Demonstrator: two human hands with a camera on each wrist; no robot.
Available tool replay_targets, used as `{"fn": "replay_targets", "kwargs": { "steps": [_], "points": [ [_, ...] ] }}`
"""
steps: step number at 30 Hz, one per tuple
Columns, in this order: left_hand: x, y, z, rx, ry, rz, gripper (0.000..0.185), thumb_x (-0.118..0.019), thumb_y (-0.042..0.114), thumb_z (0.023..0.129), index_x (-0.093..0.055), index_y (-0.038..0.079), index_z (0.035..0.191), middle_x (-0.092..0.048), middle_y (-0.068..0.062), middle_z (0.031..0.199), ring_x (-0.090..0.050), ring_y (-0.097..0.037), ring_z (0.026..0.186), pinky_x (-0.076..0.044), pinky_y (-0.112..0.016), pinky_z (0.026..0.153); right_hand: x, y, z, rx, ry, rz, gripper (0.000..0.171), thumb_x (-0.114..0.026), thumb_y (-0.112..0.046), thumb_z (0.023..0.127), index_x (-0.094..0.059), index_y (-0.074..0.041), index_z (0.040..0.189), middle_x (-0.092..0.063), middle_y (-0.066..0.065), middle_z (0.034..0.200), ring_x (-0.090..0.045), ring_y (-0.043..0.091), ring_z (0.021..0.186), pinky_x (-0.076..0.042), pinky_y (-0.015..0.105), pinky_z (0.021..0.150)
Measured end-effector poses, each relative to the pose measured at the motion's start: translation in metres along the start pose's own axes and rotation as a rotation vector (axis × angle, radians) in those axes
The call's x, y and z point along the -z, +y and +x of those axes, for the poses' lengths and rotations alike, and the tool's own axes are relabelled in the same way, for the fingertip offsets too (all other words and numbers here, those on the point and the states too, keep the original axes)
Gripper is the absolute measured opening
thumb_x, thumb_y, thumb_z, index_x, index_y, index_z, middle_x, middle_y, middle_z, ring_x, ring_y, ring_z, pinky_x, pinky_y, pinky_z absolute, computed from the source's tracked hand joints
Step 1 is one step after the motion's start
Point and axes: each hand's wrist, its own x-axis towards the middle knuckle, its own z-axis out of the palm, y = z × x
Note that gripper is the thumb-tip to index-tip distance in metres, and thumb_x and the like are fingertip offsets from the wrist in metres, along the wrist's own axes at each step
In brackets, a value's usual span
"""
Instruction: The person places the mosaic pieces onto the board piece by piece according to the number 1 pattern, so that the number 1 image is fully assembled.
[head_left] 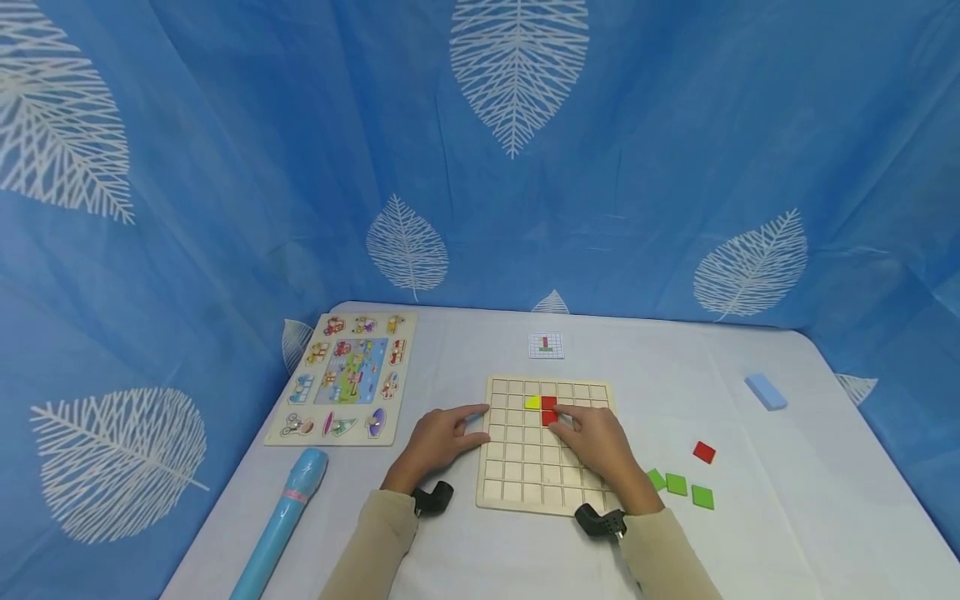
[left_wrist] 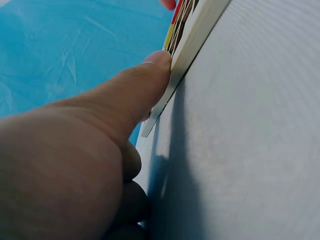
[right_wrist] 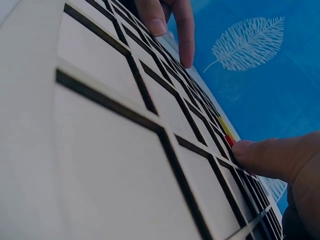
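L hand (head_left: 437, 442) is at the left edge of the pale wooden square grid board (head_left: 517, 492), thumb and index spread fairly wide, thumb tip on the rim per the L wrist view; it touches rather than grips. R hand (head_left: 600, 442) has thumb and index close together at the lower of two red square tiles, i.e. lower red tile (head_left: 548, 419); thumb touches it, but pinch vs. press I can't tell b/c the index is mostly hidden in the R wrist view. Upper red tile (head_left: 549, 402) sits directly above it, w/ a small yellow piece (head_left: 533, 403), prob. triangular, just left. Main risk IMO: lower tile seated skew or riding on a grid ridge if the R fingers push sideways. Index is also v. close to the upper tile, so a careless lift could drag that out too. If L hand presses unevenly, board might slide or tip. R forearm passes near the loose flat green square tiles (head_left: 677, 484), so a low sleeve could scatter them; spare red square tile (head_left: 704, 452) lies farther out, less exposed.
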Motion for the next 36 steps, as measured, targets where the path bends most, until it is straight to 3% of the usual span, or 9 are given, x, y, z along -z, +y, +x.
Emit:
{"fn": "replay_targets", "kwargs": {
  "steps": [7, 15, 20, 27, 36],
  "points": [
    [0.000, -0.001, 0.000, -0.013, 0.006, -0.003, 0.051, -0.076, 0.045, 0.091, -0.067, 0.025, 0.137, -0.041, 0.011, 0.059, -0.034, -0.006, 0.053, -0.029, -0.024, 0.053, -0.002, 0.002, 0.000, -0.009, 0.014, 0.007, 0.038, -0.077, -0.033, 0.093, -0.075, -0.013, 0.125, -0.038, -0.009, 0.050, -0.031, 0.007, 0.047, -0.029, 0.027, 0.049],
    [-0.001, -0.001, 0.001, -0.021, 0.006, -0.003, 0.050, -0.076, 0.044, 0.092, -0.067, 0.024, 0.137, -0.042, 0.011, 0.059, -0.035, -0.005, 0.053, -0.030, -0.024, 0.053, 0.000, 0.008, -0.003, 0.010, 0.040, 0.093, 0.035, -0.078, -0.028, 0.093, -0.075, -0.014, 0.125, -0.038, -0.009, 0.052, -0.029, 0.005, 0.048, -0.030, 0.026, 0.048],
    [-0.001, -0.001, 0.000, -0.014, 0.011, 0.004, 0.050, -0.076, 0.045, 0.092, -0.067, 0.025, 0.137, -0.041, 0.011, 0.059, -0.035, -0.006, 0.053, -0.030, -0.025, 0.054, 0.007, 0.009, -0.008, 0.042, 0.067, 0.080, 0.033, -0.077, -0.023, 0.094, -0.075, -0.013, 0.125, -0.037, -0.011, 0.052, -0.028, 0.004, 0.048, -0.032, 0.026, 0.048],
    [-0.001, -0.001, 0.000, 0.006, 0.001, -0.007, 0.051, -0.075, 0.047, 0.091, -0.067, 0.025, 0.137, -0.042, 0.011, 0.060, -0.035, -0.006, 0.054, -0.030, -0.025, 0.054, 0.024, 0.014, -0.018, -0.038, 0.107, 0.073, 0.033, -0.072, -0.016, 0.097, -0.072, -0.014, 0.130, -0.037, -0.008, 0.051, -0.031, 0.007, 0.047, -0.032, 0.027, 0.048],
    [-0.001, -0.001, 0.000, 0.014, 0.005, 0.001, 0.051, -0.076, 0.047, 0.091, -0.067, 0.026, 0.137, -0.041, 0.011, 0.060, -0.035, -0.006, 0.055, -0.029, -0.026, 0.054, 0.040, 0.032, -0.034, -0.044, 0.179, -0.011, 0.036, -0.068, -0.010, 0.098, -0.069, -0.009, 0.134, -0.035, -0.009, 0.053, -0.029, 0.008, 0.049, -0.030, 0.028, 0.049]
  ]
}}
